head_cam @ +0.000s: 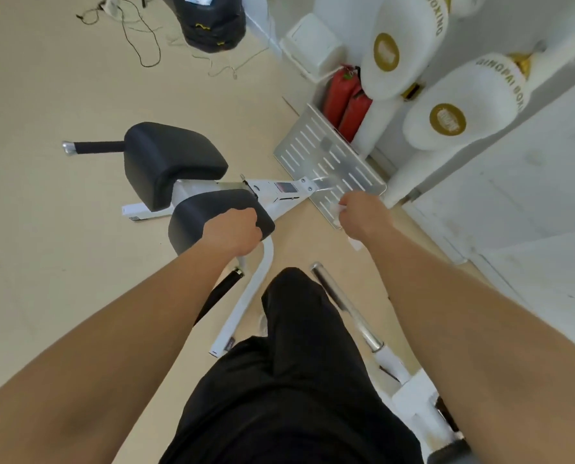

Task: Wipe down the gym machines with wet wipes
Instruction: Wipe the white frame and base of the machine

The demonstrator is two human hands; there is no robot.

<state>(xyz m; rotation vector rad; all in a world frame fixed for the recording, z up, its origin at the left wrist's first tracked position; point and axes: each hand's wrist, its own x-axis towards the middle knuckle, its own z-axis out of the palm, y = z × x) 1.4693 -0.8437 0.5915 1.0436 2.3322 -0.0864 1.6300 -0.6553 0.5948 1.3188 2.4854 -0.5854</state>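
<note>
Left hand [233, 230] curled, gripping black pad [205, 212] | right hand [363, 214] pinches wet wipe [341, 209] on footplate [312, 145]

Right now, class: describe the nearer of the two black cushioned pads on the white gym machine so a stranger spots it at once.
Start at the white-framed gym machine on the beige floor. Two black cushioned pads sit on it; the nearer pad lies lower in the view, with the left hand curled over its near edge. The farther pad has no hand on it.
</note>
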